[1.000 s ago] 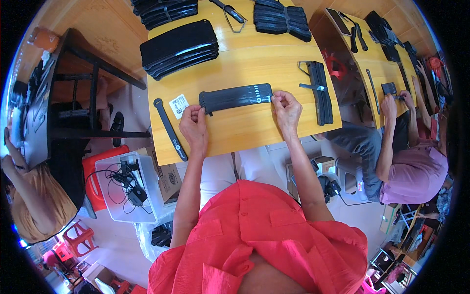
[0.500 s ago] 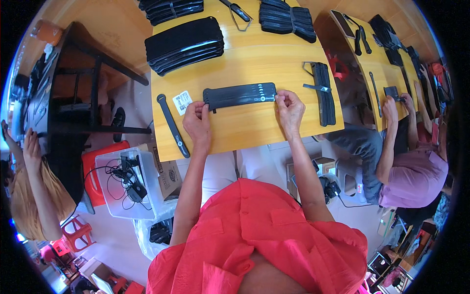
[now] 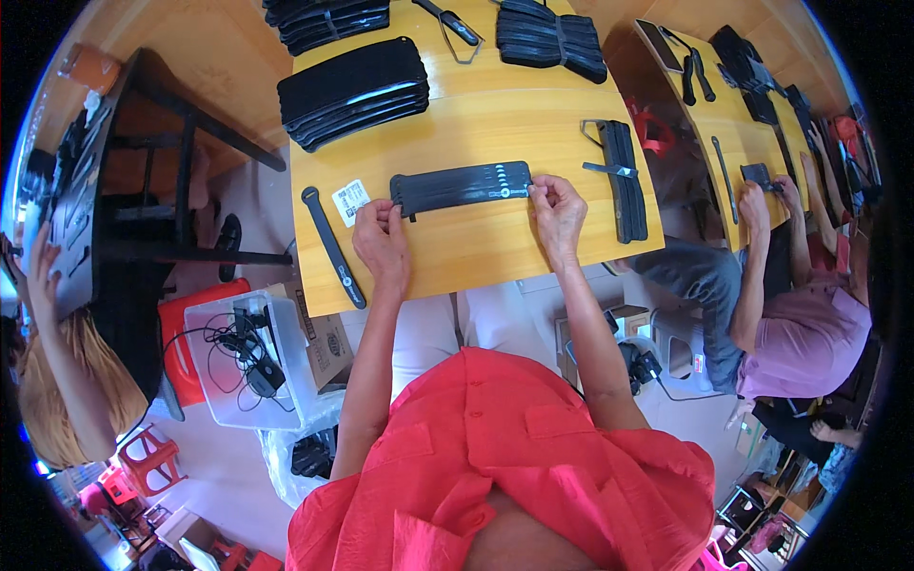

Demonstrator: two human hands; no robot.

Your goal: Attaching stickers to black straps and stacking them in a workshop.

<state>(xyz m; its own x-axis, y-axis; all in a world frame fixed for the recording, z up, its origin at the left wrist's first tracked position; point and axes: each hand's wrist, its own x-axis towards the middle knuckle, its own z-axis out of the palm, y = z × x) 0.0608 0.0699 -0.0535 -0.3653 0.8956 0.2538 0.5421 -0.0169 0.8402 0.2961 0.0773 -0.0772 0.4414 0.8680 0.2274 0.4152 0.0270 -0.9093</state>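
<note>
Flat rectangular bundle of black fabric straps (image 3: 447,190) between the hands, left hand (image 3: 383,246) pinching its left end, right hand (image 3: 559,217) pinching its right.

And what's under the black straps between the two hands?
Around the black straps you can see the yellow table, and a small black tab pokes out below, near the left hand. Whatever is right underneath is covered, so I can't tell.
</note>
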